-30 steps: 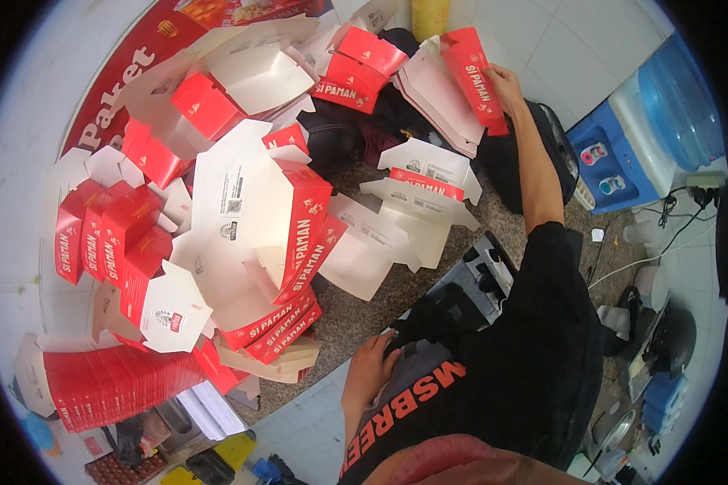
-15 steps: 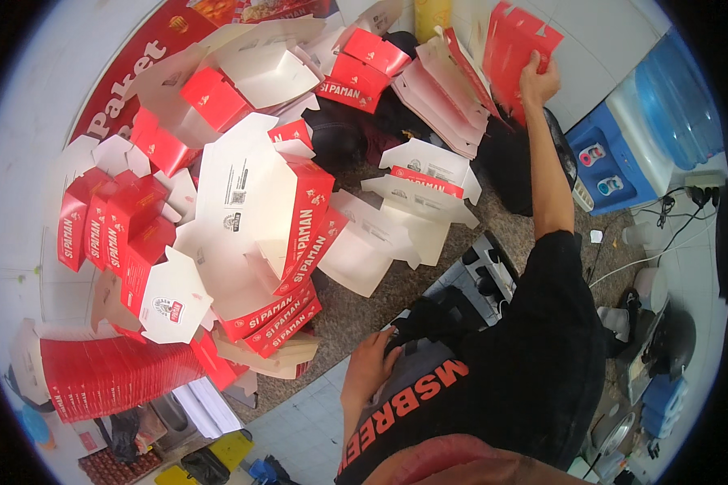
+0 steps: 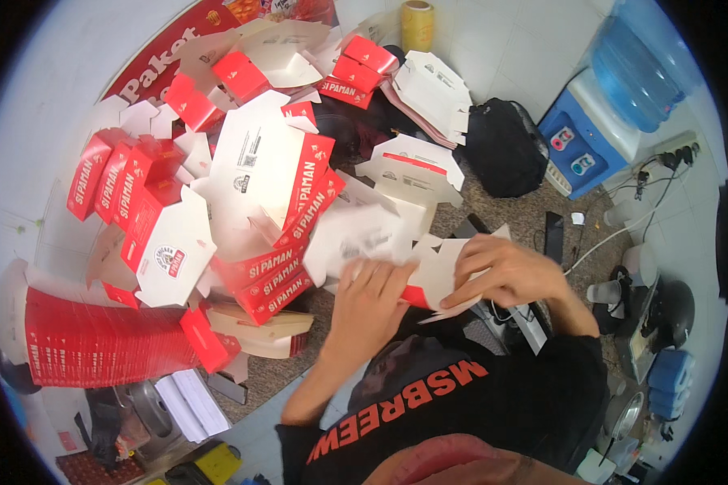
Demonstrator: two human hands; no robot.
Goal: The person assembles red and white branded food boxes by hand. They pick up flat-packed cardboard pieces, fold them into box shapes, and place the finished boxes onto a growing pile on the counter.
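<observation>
Close in front of my body, both hands are on a partly folded red and white cardboard food box (image 3: 430, 271), its flaps standing at different angles. My left hand (image 3: 372, 291) has its fingers curled over the box's left side. My right hand (image 3: 501, 271) grips the opposite side, fingers bent and thumb against the card. Some of the left side is blurred by motion. Just beyond my hands stand open white-lidded boxes (image 3: 416, 182). A large open box (image 3: 255, 162) rests on the pile to the left, over several stacked red boxes (image 3: 271, 283).
Flat box blanks (image 3: 433, 89) lean at the back, beside a black bag (image 3: 505, 149) and a yellow roll (image 3: 416, 26). A blue water dispenser (image 3: 578, 133) stands at right. Nested red boxes (image 3: 105, 339) fill the left. A phone (image 3: 553, 234) lies on the counter.
My right hand has come back from the flat blanks with one, now partly folded before me. My left hand has risen from near my body onto it. The view has shifted slightly.
</observation>
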